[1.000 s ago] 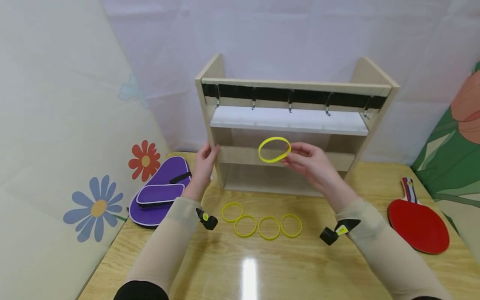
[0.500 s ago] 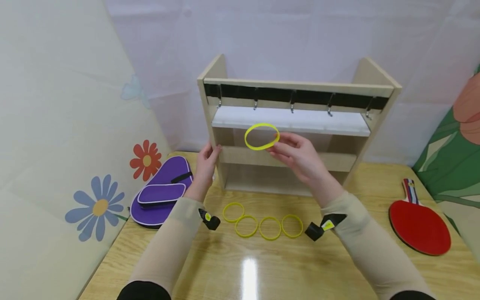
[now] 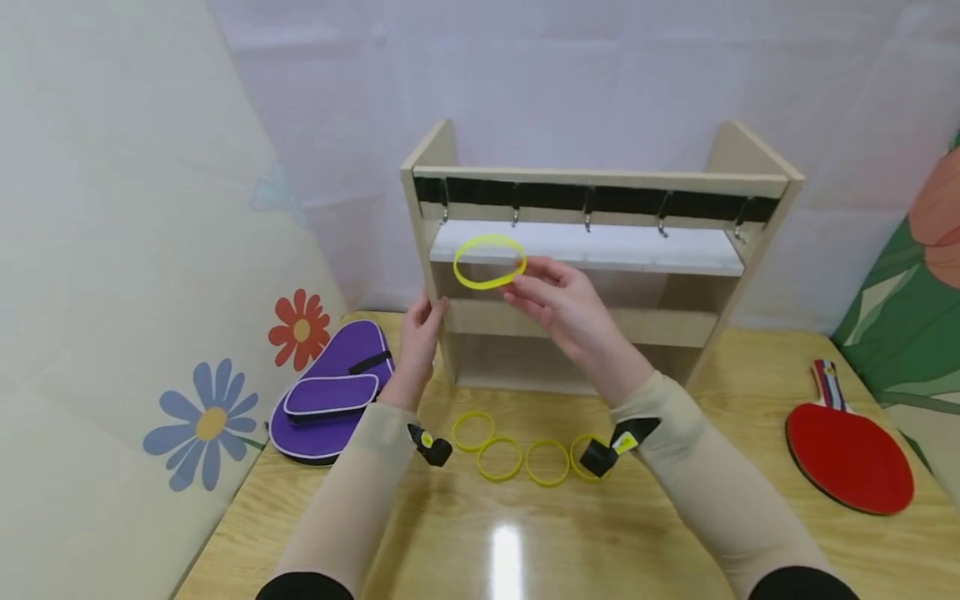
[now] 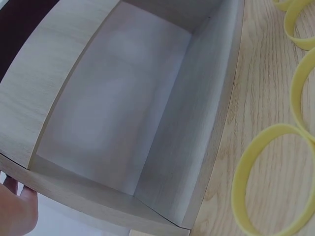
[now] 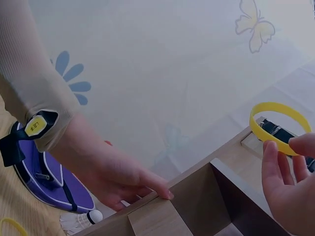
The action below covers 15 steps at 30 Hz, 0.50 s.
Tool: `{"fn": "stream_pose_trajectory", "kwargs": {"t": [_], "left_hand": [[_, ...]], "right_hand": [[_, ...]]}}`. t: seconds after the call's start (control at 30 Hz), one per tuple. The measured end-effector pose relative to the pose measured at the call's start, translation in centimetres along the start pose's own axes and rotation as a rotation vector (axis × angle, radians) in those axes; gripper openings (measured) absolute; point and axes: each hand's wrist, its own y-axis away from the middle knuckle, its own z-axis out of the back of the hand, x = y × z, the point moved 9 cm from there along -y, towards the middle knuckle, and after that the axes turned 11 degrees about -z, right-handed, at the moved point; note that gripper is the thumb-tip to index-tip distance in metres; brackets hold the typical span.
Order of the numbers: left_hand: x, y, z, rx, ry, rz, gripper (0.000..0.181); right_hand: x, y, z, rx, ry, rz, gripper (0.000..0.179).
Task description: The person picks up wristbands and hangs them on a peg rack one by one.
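My right hand (image 3: 566, 312) pinches a yellow wristband (image 3: 480, 286) between thumb and fingers. The band hangs in the air in front of the white shelf (image 3: 600, 246), below the leftmost hook (image 3: 444, 215) and apart from it. In the right wrist view, the wristband (image 5: 266, 135) overlaps the black strip of the wooden rack. My left hand (image 3: 417, 346) grips the left side panel (image 3: 423, 242) of that rack, thumb at its front edge; in the left wrist view only part of this hand (image 4: 17, 211) shows. Several more yellow wristbands (image 3: 454, 432) lie on the table before the rack.
A purple paddle case (image 3: 330, 398) lies left of the rack. On the right is a red table-tennis paddle (image 3: 851, 458). In the right wrist view a white shuttlecock (image 5: 81, 220) sits near the case. Several metal hooks (image 3: 588, 223) line the rack's black strip (image 3: 555, 197).
My right hand has carried the wristband leftward and slightly up, from the rack's middle toward its left side. The left hand keeps its grip on the side panel.
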Motion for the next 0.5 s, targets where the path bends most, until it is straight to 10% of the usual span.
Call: {"fn": "stream_pose_trajectory", "kwargs": {"t": [0.5], "left_hand": [[-0.1, -0.1, 0.1, -0.019, -0.005, -0.02, 0.05]], "right_hand": [[0.3, -1.8, -2.7, -0.018, -0.172, -0.031, 0.04]]}}
